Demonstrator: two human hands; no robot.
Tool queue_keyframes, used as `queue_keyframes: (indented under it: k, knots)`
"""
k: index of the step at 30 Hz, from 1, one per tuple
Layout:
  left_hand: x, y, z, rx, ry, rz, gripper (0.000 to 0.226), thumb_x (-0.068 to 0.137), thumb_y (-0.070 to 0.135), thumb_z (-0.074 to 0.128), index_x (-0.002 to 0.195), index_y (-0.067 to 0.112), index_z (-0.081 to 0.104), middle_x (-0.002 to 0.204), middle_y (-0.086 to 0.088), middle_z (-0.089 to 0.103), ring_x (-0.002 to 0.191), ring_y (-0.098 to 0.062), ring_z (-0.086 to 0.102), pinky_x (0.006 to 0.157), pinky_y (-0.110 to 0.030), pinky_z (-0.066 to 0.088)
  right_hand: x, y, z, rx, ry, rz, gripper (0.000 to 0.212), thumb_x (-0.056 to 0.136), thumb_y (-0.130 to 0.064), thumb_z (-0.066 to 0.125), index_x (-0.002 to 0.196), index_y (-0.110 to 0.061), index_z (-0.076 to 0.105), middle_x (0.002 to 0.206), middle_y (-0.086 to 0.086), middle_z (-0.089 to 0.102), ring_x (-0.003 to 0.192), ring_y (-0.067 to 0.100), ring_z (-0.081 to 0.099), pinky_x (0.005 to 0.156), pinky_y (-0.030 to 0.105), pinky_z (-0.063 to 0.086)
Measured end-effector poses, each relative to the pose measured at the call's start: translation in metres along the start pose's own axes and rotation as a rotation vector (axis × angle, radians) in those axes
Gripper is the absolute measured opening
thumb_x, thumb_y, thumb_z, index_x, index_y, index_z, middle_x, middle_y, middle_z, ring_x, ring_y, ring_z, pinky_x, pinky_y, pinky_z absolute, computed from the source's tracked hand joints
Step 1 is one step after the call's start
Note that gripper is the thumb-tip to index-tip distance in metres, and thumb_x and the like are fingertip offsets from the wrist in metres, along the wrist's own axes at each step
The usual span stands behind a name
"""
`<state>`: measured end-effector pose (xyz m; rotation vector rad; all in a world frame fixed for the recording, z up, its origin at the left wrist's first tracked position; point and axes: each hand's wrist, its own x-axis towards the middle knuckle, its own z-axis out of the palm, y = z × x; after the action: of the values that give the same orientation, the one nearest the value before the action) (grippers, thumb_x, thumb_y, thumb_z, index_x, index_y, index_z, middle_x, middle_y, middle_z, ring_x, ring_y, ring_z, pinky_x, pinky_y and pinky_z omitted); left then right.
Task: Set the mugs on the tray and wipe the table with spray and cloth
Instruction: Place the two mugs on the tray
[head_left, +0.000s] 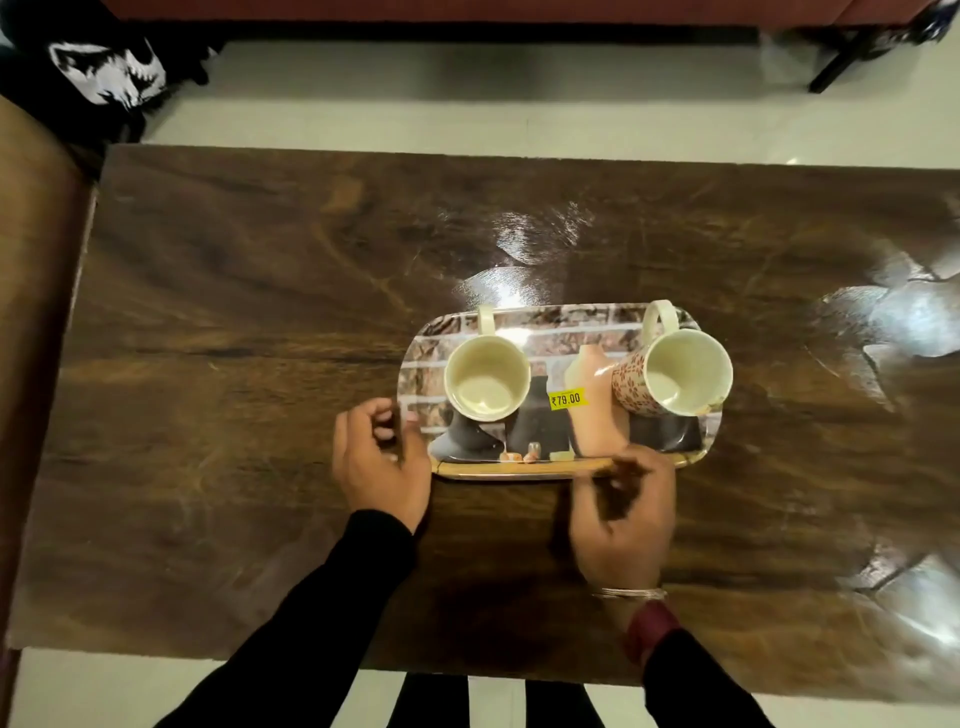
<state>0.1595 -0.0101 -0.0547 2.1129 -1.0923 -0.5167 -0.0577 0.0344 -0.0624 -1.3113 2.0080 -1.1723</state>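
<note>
A printed rectangular tray (519, 470) lies on the dark wooden table (234, 312), right of its middle. Two cream mugs stand on it, handles pointing away from me. The left mug (485, 376) is upright. The right mug (685, 371) has a red floral outside and looks tilted toward me. My left hand (379, 462) curls around the tray's near-left corner, thumb on top of the rim. My right hand (623, 519) is blurred, its fingers at the tray's front rim. Neither a spray bottle nor a cloth is in view.
A yellow price sticker (566, 399) sits on the tray between the mugs. Dark printed fabric (104, 67) lies at the far left, a brown wooden piece of furniture (31, 260) flanks the table's left side, and a dark furniture leg (841, 62) stands at the far right.
</note>
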Motion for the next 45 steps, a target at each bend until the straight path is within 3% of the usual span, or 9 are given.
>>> queue_keyframes:
  k: [2, 6, 8, 13, 17, 23, 36, 40, 45]
  knots:
    - [0.006, 0.001, 0.004, 0.038, 0.024, -0.102, 0.020, 0.091, 0.024, 0.070, 0.106, 0.012, 0.063, 0.103, 0.004, 0.056, 0.069, -0.014, 0.059, 0.074, -0.039, 0.060, 0.016, 0.017, -0.022, 0.008, 0.128, 0.170, 0.030, 0.086, -0.016, 0.072, 0.109, -0.028, 0.057, 0.100, 0.019, 0.059, 0.074, 0.024, 0.058, 0.068, 0.032, 0.054]
    - [0.017, 0.005, 0.014, 0.105, -0.012, -0.113, 0.017, 0.096, 0.024, 0.063, 0.103, 0.009, 0.066, 0.095, -0.002, 0.064, 0.064, -0.004, 0.052, 0.069, -0.025, 0.046, 0.082, 0.044, -0.039, -0.058, 0.228, 0.327, 0.038, 0.096, -0.030, 0.066, 0.121, -0.002, 0.061, 0.117, 0.025, 0.061, 0.071, 0.012, 0.053, 0.066, 0.007, 0.043]
    - [0.023, 0.002, 0.018, 0.114, -0.061, -0.109, 0.016, 0.097, 0.023, 0.062, 0.102, 0.009, 0.069, 0.090, -0.006, 0.069, 0.070, -0.015, 0.059, 0.069, -0.027, 0.048, 0.112, 0.054, -0.040, -0.121, 0.155, 0.329, 0.045, 0.093, -0.036, 0.059, 0.121, 0.000, 0.067, 0.115, 0.024, 0.068, 0.084, 0.021, 0.061, 0.077, 0.014, 0.043]
    - [0.032, -0.007, 0.023, 0.086, -0.110, -0.083, 0.018, 0.097, 0.026, 0.062, 0.104, 0.013, 0.073, 0.086, -0.005, 0.072, 0.074, -0.023, 0.065, 0.071, -0.030, 0.054, 0.150, 0.070, -0.042, -0.176, -0.102, 0.385, 0.025, 0.090, -0.001, 0.069, 0.112, -0.011, 0.077, 0.093, 0.011, 0.075, 0.087, 0.032, 0.072, 0.084, 0.042, 0.060]
    - [0.031, -0.009, 0.025, 0.043, -0.112, -0.098, 0.018, 0.096, 0.028, 0.066, 0.106, 0.015, 0.074, 0.085, -0.006, 0.070, 0.070, -0.021, 0.063, 0.070, -0.030, 0.056, 0.156, 0.076, -0.046, -0.133, -0.155, 0.405, 0.024, 0.091, 0.001, 0.072, 0.113, -0.005, 0.076, 0.097, 0.019, 0.076, 0.080, 0.018, 0.064, 0.066, 0.016, 0.054]
    - [0.034, -0.005, 0.021, 0.005, -0.140, -0.164, 0.015, 0.095, 0.024, 0.069, 0.104, 0.013, 0.075, 0.069, 0.007, 0.062, 0.058, -0.007, 0.055, 0.061, -0.015, 0.047, 0.160, 0.075, -0.048, -0.102, -0.171, 0.412, 0.023, 0.092, 0.004, 0.071, 0.112, -0.008, 0.077, 0.101, 0.024, 0.076, 0.083, 0.018, 0.063, 0.060, 0.010, 0.051]
    - [0.060, -0.071, -0.070, -0.177, 0.135, -0.484, 0.019, 0.095, 0.028, 0.070, 0.105, 0.011, 0.070, 0.062, 0.010, 0.057, 0.051, 0.006, 0.055, 0.057, -0.003, 0.043, 0.216, -0.061, 0.108, -0.171, -0.529, -0.055, 0.022, 0.092, -0.004, 0.074, 0.112, -0.008, 0.080, 0.090, 0.009, 0.076, 0.075, 0.008, 0.064, 0.063, 0.022, 0.054]
    - [0.061, -0.093, -0.096, -0.265, 0.185, -0.531, 0.025, 0.092, 0.027, 0.074, 0.105, 0.007, 0.071, 0.069, 0.009, 0.066, 0.058, -0.002, 0.066, 0.066, -0.027, 0.062, 0.231, -0.121, 0.177, -0.176, -0.664, -0.185, 0.020, 0.091, -0.006, 0.076, 0.110, -0.009, 0.081, 0.090, 0.007, 0.076, 0.072, 0.006, 0.067, 0.064, 0.024, 0.057]
    - [0.071, -0.121, -0.126, -0.453, 0.248, -0.667, 0.007, 0.092, 0.021, 0.074, 0.088, 0.020, 0.067, 0.075, -0.006, 0.073, 0.062, -0.009, 0.073, 0.062, -0.029, 0.063, 0.226, -0.205, 0.282, -0.249, -0.825, -0.394, 0.022, 0.090, -0.016, 0.081, 0.111, -0.015, 0.082, 0.092, 0.004, 0.077, 0.080, 0.007, 0.063, 0.061, 0.020, 0.053]
